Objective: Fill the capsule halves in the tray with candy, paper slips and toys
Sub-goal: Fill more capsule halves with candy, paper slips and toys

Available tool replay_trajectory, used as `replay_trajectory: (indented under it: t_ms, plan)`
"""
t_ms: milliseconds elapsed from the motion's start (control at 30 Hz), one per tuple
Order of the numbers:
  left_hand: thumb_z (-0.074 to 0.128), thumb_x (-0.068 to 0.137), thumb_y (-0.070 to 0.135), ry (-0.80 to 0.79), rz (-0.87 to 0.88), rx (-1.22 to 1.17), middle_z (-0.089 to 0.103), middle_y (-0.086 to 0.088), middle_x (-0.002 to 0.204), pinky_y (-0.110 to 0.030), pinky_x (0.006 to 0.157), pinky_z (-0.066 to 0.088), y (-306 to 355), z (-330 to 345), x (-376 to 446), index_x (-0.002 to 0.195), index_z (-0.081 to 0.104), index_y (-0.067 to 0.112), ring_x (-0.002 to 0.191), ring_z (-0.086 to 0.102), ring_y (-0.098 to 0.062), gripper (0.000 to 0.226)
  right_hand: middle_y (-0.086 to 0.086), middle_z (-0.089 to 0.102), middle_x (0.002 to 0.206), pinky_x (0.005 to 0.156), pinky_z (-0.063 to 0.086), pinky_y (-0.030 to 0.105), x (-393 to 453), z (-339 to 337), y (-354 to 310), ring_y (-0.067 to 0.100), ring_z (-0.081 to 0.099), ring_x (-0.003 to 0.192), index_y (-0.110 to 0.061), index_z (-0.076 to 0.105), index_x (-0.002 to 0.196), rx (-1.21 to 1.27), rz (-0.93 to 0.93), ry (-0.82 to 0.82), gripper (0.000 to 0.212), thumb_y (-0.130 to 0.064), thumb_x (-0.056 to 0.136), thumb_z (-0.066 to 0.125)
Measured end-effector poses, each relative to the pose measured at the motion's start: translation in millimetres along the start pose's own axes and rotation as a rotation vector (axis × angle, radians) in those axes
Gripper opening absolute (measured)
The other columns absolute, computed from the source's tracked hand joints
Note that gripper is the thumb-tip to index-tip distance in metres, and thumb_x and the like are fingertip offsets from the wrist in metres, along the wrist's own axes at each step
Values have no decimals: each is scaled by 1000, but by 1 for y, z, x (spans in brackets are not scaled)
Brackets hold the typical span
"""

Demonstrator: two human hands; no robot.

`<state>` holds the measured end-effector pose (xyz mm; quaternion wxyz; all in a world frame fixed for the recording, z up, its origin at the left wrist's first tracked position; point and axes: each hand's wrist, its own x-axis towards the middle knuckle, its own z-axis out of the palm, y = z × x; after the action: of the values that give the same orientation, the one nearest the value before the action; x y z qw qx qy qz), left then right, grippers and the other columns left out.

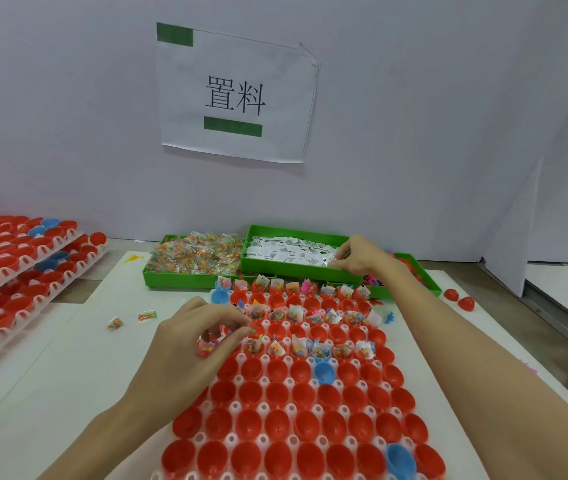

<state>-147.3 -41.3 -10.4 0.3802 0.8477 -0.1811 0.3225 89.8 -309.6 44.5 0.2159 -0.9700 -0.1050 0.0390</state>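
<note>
A white tray [237,407] in front of me holds rows of red capsule halves [286,424] and a few blue ones [324,371]. Several far rows hold candy packets, slips and toys; the near rows are bare. My left hand [192,337] hovers over the tray's left side, fingers curled and pinching small items above a capsule. My right hand [362,254] reaches into the green bin of paper slips [286,252] and pinches slips at its right end. A green bin of candy packets [196,256] sits left of it. Toys [403,263] lie in a bin behind my right wrist.
Stacked trays of red capsule halves [16,268] stand at the left. Two candy packets [132,320] lie loose on the white board. Two red capsule halves [459,299] sit at the right. A paper sign [237,95] hangs on the wall behind.
</note>
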Motion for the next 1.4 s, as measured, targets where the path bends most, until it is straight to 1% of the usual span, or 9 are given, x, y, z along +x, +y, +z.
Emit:
replay_trajectory:
  t_ms: [133, 233, 367, 433, 600, 800, 1033, 1167, 1400]
  plan:
    - [72, 84, 30, -2, -6, -7, 63, 24, 90, -12, 71, 44, 2, -1, 0, 93, 75, 30, 76, 55, -8, 9, 14, 73, 112, 79, 56, 39, -2, 6, 6, 27, 68, 83, 0, 75, 96, 36, -6, 111, 32, -28, 102, 62]
    - [72, 84, 30, -4, -21, -8, 62, 24, 90, -12, 71, 44, 3, -2, 0, 93, 76, 30, 76, 56, -7, 10, 9, 77, 101, 58, 42, 25, -5, 10, 10, 10, 50, 56, -7, 79, 97, 126, -3, 189, 27, -29, 101, 64]
    - [76, 82, 28, 11, -60, -11, 65, 16, 83, -10, 71, 45, 2, -2, 0, 93, 78, 30, 75, 58, -7, 11, 10, 72, 124, 84, 48, 27, -13, 14, 11, 10, 68, 93, -7, 74, 120, 314, -5, 288, 33, -31, 98, 68]
    - [77, 81, 27, 19, -76, -30, 68, 12, 84, -10, 71, 45, 3, -2, 0, 94, 79, 30, 75, 60, -8, 13, 5, 76, 110, 75, 49, 24, -23, 12, 9, -8, 65, 74, -8, 76, 117, 370, -47, 354, 31, -30, 97, 70]
    - [81, 79, 26, 43, -120, -106, 73, 8, 87, -13, 71, 48, 10, -3, 1, 97, 75, 33, 78, 70, -7, 20, -1, 78, 87, 72, 57, 20, -78, 13, -11, 15, 75, 83, -15, 76, 100, 658, -144, 323, 14, -21, 88, 79]
    - [81, 79, 28, 22, -89, -170, 72, 12, 88, -24, 70, 49, 27, -1, -1, 88, 76, 32, 79, 66, -11, 11, -7, 79, 96, 82, 56, 16, -161, 42, -30, 8, 74, 92, -26, 81, 96, 753, -296, 70, 9, -24, 88, 80]
    - [79, 86, 29, -100, -49, -323, 72, 4, 107, -26, 75, 57, 38, 5, -5, 92, 79, 27, 101, 70, -23, 6, -2, 78, 90, 80, 62, 33, -201, 58, -55, 17, 75, 84, -22, 75, 93, 728, -466, 26, 9, -22, 87, 82]
    - [81, 84, 31, -116, -126, -443, 75, -3, 97, -32, 75, 61, 39, 8, -8, 95, 80, 23, 89, 74, -26, 13, -7, 74, 89, 78, 58, 23, -206, 63, -55, 15, 74, 86, -24, 73, 93, 657, -516, 53, 9, -17, 89, 78]
    - [84, 74, 24, 0, -230, -448, 77, -4, 86, -25, 71, 61, 43, 10, -10, 110, 75, 33, 73, 75, -20, 38, -2, 77, 99, 88, 60, 30, -205, 50, -47, 18, 75, 94, -20, 77, 108, 707, -503, -80, 20, -7, 97, 67]
